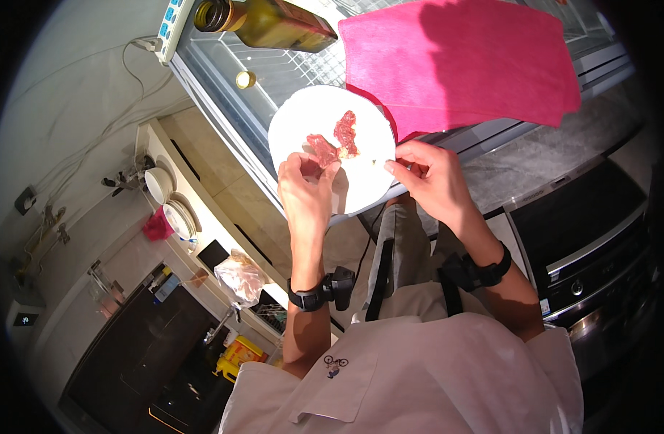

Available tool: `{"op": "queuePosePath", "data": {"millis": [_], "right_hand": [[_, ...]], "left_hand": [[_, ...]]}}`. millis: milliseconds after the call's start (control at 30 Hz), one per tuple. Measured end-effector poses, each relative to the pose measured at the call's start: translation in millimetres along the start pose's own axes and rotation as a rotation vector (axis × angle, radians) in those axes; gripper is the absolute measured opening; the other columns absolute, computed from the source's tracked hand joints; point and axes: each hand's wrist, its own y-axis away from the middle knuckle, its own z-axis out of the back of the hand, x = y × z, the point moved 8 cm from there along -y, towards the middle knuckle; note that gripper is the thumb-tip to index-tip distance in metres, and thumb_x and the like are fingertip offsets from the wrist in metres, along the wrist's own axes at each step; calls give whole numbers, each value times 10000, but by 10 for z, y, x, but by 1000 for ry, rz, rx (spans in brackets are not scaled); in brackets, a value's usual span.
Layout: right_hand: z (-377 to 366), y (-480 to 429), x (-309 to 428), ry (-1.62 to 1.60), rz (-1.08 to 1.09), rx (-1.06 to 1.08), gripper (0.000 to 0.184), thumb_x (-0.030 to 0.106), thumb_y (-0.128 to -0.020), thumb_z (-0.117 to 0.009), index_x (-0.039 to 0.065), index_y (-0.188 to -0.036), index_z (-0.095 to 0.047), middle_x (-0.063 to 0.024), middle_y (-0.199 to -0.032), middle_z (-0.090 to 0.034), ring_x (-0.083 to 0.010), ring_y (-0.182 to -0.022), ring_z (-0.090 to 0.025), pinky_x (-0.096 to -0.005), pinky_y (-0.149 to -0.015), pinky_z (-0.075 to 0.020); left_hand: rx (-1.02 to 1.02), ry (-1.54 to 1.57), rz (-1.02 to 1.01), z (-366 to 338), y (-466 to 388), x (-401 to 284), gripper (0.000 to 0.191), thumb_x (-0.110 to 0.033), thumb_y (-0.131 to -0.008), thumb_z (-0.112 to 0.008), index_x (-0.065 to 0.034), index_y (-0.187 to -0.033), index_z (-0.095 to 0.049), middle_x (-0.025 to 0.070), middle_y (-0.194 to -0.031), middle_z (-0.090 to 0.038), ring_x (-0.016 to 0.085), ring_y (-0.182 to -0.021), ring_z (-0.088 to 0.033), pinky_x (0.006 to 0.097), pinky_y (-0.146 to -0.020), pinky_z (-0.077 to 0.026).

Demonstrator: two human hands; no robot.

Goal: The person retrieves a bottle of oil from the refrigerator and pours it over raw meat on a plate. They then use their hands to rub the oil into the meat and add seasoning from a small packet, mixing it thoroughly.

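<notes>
A round white plate [359, 190] lies over the near edge of a glass-topped surface, with pieces of raw red meat on it. My left hand [309, 187] is over the plate's near-left part, its thumb and fingers around the lower end of one meat piece [322, 149]. Just to the right lies a second, longer piece of meat [346, 133] with pale fat at its lower end. At the plate's right rim is my right hand [429, 173], thumb over the edge and the other fingertips partly hidden. A tiny dark speck [373, 161] shows near that thumb.
Beyond the plate lie an uncapped green glass bottle [285, 24], a gold cap [245, 80] and a pink cloth [473, 65]. A white power strip [171, 27] runs along the left edge. Stacked plates [180, 219] and a plastic bag [239, 279] stand on the left counter.
</notes>
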Motion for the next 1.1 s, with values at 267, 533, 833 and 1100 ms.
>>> {"op": "queuePosePath", "data": {"millis": [267,533,833,1100], "right_hand": [[1,4,22,10,25,8,125,53,-995,-769,-32,-1084,-746,-19,-909,-787,0,-703,-563,-211,-607,-434],[-14,5,-40,-5,4,14,132,53,-996,-770,-34,-1094,-747,-26,-931,-795,1,-723,-585,-205,-622,-444],[14,7,6,-10,58,-49,175,143,-958,-804,-7,-1025,-743,-89,-794,-744,-98,-588,-590,-301,-560,-460],[6,8,20,24,23,-9,127,61,-978,-791,-24,-1065,-755,-5,-872,-771,2,-692,-546,-207,-603,-425]], "left_hand": [[106,452,128,117,98,29,204,-22,-913,-852,43,-1058,-725,93,-918,-800,94,-789,-713,253,-719,-553],[150,503,217,-37,136,156,250,-21,-907,-870,69,-1103,-744,134,-995,-810,145,-864,-754,273,-806,-594],[-165,-335,-368,173,307,-412,360,-6,-849,-819,-29,-1207,-795,172,-1267,-740,361,-1055,-727,440,-950,-563],[-100,-282,-489,-82,338,-375,418,31,-917,-740,-58,-1325,-767,132,-1385,-666,334,-1176,-644,397,-959,-569]]}}
